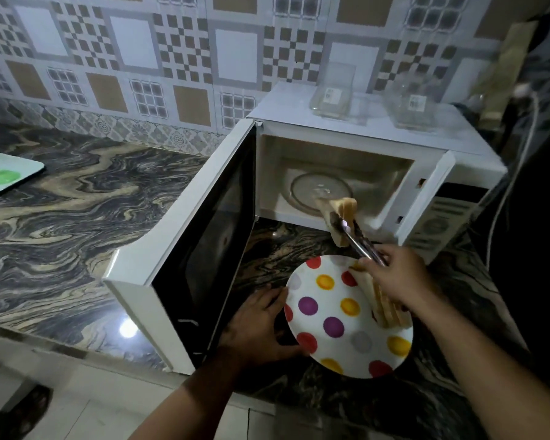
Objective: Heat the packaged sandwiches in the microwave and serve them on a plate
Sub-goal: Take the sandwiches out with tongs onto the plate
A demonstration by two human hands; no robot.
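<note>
The right hand [394,277] squeezes tongs [359,246] on one sandwich [338,217] before the open microwave [362,147]; a second sandwich [385,306] lies on the plate [331,349] (left hand [258,315] grips its rim); the bread looks soft and light; pinch mid-slice, gently.

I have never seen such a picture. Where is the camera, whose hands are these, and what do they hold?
The camera sits on a person's head and looks down, so both arms are that person's own. The left hand grips the rim of the spotted plate, with the marble counter beneath. The right hand holds metal tongs, which pinch one sandwich in front of the open microwave. A second sandwich lies on the plate. Two glass containers stand on the microwave.
</note>
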